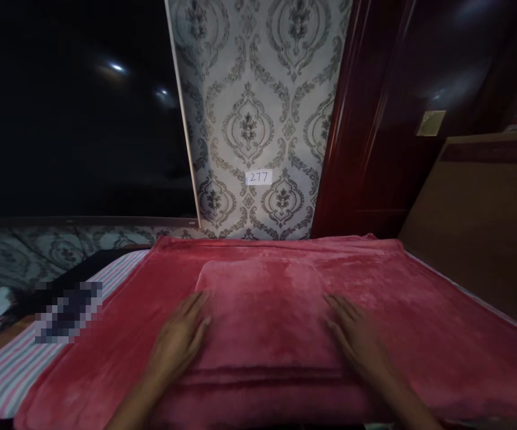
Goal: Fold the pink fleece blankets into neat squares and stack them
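A rectangular folded pink plush cloth (pixel 262 316) is laid on a spread red plush blanket (pixel 424 322) before grey patterned wallpaper (pixel 248 128). Its layers are flanked by the left hand (pixel 178 331) and right hand (pixel 357 334), fingers (pixel 345 307) outstretched.

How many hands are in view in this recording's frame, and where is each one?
2. The left hand is at the left edge of the folded red cloth; the right hand is at its right edge. No other hand shows.
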### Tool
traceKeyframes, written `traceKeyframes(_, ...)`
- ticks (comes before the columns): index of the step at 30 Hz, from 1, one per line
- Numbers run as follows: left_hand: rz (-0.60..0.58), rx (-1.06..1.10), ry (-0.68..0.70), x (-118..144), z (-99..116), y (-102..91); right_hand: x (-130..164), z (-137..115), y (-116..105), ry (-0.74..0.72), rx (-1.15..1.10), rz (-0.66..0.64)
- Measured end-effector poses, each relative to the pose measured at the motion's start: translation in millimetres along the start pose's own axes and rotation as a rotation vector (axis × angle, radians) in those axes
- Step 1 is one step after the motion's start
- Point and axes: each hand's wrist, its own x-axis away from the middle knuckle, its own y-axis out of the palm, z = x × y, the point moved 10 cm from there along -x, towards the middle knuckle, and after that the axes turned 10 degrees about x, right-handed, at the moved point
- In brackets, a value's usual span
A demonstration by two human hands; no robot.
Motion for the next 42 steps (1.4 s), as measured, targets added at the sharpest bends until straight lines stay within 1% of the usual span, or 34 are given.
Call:
traceKeyframes(3,-0.128,-0.076,-0.016,-13.1,8.3,43.7,-14.9,-16.0,35.3,-0.001,0.102,-0.158)
traceKeyframes(5,-0.240,-0.100,-0.091,-9.7,3.7,69.7,-12.9,-18.6,55.7,0.008,0.144,-0.260)
traceKeyframes(7,-0.337,-0.096,-0.172,0.6,-4.1,87.8,-5.0,-17.3,70.2,0.006,0.152,-0.320)
traceKeyframes(9,-0.388,-0.079,-0.212,10.5,-8.7,96.5,3.2,-14.5,77.4,-0.001,0.142,-0.330)
traceKeyframes(12,-0.404,-0.060,-0.216,16.5,-10.2,98.9,9.4,-10.7,78.3,0.008,0.120,-0.322)
traceKeyframes(18,-0.373,-0.039,-0.180,12.7,-11.2,99.7,5.6,-12.9,71.5,0.032,0.060,-0.367)
traceKeyframes(25,-0.270,-0.013,-0.122,10.5,-13.9,97.8,2.3,-12.8,65.6,0.055,0.049,-0.391)
traceKeyframes(28,-0.308,-0.001,-0.129,7.3,-14.0,95.0,1.2,-14.3,60.3,0.055,0.050,-0.410)
traceKeyframes(31,-0.355,-0.043,-0.179,3.4,-10.1,85.7,0.9,-20.1,46.8,0.068,0.072,-0.383)
traceKeyframes(32,-0.344,-0.067,-0.178,1.0,-3.9,80.5,0.7,-23.8,41.2,0.073,0.075,-0.359)
traceKeyframes(33,-0.322,-0.084,-0.154,-1.9,6.7,75.7,0.3,-28.6,35.8,0.076,0.071,-0.334)
traceKeyframes(35,-0.271,-0.079,-0.051,-7.8,39.1,71.5,-1.1,-40.7,27.5,0.071,0.046,-0.285)
traceKeyframes(36,-0.255,-0.057,0.011,-9.6,58.3,73.6,-2.3,-47.4,25.1,0.063,0.031,-0.266)
traceKeyframes(38,-0.263,0.003,0.110,-10.5,94.0,87.3,-4.5,-60.0,25.3,0.044,0.016,-0.256)
traceKeyframes(39,-0.294,0.026,0.138,-9.4,107.7,98.5,-4.9,-65.2,28.5,0.035,0.019,-0.273)
traceKeyframes(40,-0.336,0.039,0.148,-7.5,117.4,111.4,-4.3,-69.3,33.4,0.029,0.031,-0.304)
traceKeyframes(42,-0.420,0.041,0.136,-1.9,126.1,135.7,-0.6,-74.4,44.8,0.020,0.066,-0.378)
